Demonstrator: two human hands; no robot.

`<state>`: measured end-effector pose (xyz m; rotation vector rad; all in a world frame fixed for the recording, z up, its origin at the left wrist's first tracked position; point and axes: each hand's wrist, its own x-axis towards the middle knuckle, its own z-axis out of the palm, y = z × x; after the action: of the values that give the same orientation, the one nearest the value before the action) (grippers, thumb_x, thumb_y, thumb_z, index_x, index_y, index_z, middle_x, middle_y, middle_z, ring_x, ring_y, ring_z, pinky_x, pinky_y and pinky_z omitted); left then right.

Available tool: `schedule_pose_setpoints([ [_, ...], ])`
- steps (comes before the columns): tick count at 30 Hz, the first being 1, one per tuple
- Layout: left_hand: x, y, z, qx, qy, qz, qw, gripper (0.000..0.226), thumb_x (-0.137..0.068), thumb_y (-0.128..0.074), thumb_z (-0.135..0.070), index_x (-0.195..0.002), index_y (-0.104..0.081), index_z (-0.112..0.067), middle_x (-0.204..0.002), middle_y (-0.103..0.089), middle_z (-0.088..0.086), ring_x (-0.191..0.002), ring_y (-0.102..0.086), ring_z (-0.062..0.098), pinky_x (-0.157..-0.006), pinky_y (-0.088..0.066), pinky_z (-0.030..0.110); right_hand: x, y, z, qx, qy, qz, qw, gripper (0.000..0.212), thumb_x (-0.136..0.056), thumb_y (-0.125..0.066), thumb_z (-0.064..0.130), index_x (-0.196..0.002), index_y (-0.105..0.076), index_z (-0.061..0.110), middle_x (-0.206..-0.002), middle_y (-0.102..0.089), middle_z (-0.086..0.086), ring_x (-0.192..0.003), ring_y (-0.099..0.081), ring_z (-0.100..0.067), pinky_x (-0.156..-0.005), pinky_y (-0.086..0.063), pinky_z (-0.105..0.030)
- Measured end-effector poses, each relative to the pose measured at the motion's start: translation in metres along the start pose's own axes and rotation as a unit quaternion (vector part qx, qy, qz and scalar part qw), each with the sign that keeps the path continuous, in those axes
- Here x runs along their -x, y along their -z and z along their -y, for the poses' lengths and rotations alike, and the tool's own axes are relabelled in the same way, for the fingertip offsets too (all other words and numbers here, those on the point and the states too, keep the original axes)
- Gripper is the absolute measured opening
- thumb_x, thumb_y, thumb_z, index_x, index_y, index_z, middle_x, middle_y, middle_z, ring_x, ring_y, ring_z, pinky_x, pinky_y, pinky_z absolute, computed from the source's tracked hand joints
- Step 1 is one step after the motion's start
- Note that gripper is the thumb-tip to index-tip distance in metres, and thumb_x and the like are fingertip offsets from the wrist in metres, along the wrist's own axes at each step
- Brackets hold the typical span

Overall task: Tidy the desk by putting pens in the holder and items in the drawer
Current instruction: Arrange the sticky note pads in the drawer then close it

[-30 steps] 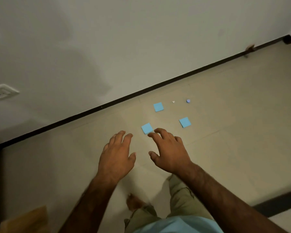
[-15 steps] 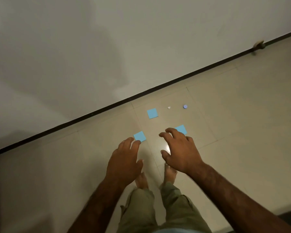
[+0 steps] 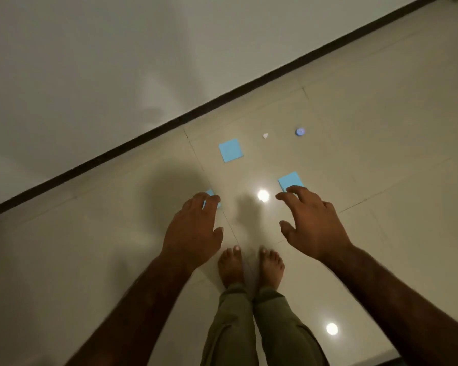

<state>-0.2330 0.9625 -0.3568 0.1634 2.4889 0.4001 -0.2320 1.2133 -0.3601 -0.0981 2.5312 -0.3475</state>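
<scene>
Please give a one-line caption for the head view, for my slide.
A barefoot person reaches the left hand and right hand down toward blue paper squares lying on the tiled floor.

A home room — glossy floor tiles (image 3: pixel 381 114), plain wall (image 3: pixel 117 62), bare feet (image 3: pixel 230 268).

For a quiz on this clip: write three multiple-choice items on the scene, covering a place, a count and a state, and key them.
1. The blue paper squares lie: A on a desk; B on the tiled floor; C in a drawer.
2. Blue squares in view: A one; B three; C six.
3. The left hand and right hand are: A open and empty; B clenched fists; C each gripping a pen.

Answers:
1 B, tile seams run beneath them.
2 B, a far square, a right square and a left square partly hidden by fingers.
3 A, the fingers are spread and hold nothing.
</scene>
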Motion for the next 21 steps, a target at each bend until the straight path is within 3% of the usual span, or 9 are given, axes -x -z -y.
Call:
schedule_pose_setpoints([
  [10,-0.152,-0.154,0.084,-0.012,0.013,0.016,1.0,0.071,-0.083,-0.067,-0.031,-0.145,-0.034,-0.019,-0.142,-0.04,0.006,-0.122,-0.047,0.028,-0.092,-0.049,0.042,-0.166,-0.168,-0.09,0.034,0.0,0.002,0.999,0.067,-0.082,-0.069,0.025,-0.144,-0.046,0.027,-0.152,-0.041,-0.002,-0.136,-0.044,-0.028,-0.1,-0.041,-0.045],
  [16,-0.218,-0.233,0.125,-0.021,0.043,0.041,0.998,0.077,-0.084,-0.069,-0.03,-0.149,-0.029,-0.02,-0.144,-0.038,0.011,-0.125,-0.045,0.032,-0.096,-0.046,0.045,-0.236,-0.242,-0.145,0.061,-0.016,0.015,0.998,0.073,-0.075,-0.068,0.014,-0.144,-0.045,0.025,-0.15,-0.042,-0.005,-0.133,-0.045,-0.033,-0.099,-0.041,-0.048],
  [21,-0.255,-0.284,0.149,-0.05,0.067,0.07,0.994,0.088,-0.081,-0.073,-0.033,-0.154,-0.023,-0.026,-0.146,-0.034,0.012,-0.126,-0.043,0.035,-0.094,-0.046,0.049,-0.275,-0.28,-0.184,0.084,-0.036,0.045,0.995,0.084,-0.074,-0.073,0.014,-0.149,-0.035,0.026,-0.157,-0.032,-0.007,-0.141,-0.034,-0.034,-0.103,-0.04,-0.056],
])
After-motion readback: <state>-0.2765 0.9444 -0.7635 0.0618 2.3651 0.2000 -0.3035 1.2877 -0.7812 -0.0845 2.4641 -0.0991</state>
